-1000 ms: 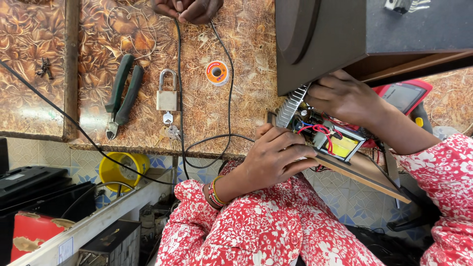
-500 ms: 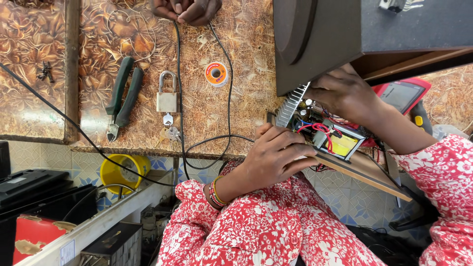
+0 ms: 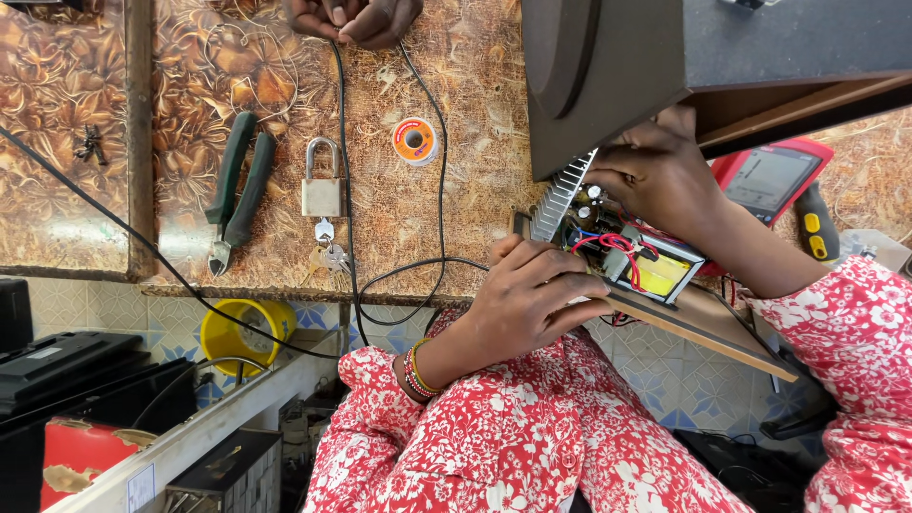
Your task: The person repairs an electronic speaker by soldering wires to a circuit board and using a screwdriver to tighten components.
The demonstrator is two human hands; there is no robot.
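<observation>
At the far left of the table (image 3: 456,218) lie green-handled pliers (image 3: 237,190), jaws pointing toward the near edge. Just right of them sits a brass padlock (image 3: 322,190) with its keys (image 3: 328,255) below it, and further right a small solder spool (image 3: 414,141). A black cable (image 3: 347,190) runs from another person's hands (image 3: 356,19) at the far edge down across the table and loops over the near edge.

Right of centre, the left hand (image 3: 532,299) has its grip closed on the near edge of a wooden board (image 3: 708,328) that carries a circuit assembly (image 3: 622,247) with a finned heat sink (image 3: 560,201), red wires and a yellow-wrapped transformer (image 3: 662,274). The board juts out past the table's near edge, tilted, just under a dark speaker cabinet (image 3: 665,66). The right hand (image 3: 665,176) reaches in from the right, fingers curled down onto the far side of the assembly; whether its grip pinches a part or only presses on it cannot be told.

To do this well, I judge the left hand should hold the board steady and level, while the right works with fingertips only, clear of the wires. A red multimeter (image 3: 769,176) and a yellow-marked probe handle (image 3: 815,223) lie at the far right.
</observation>
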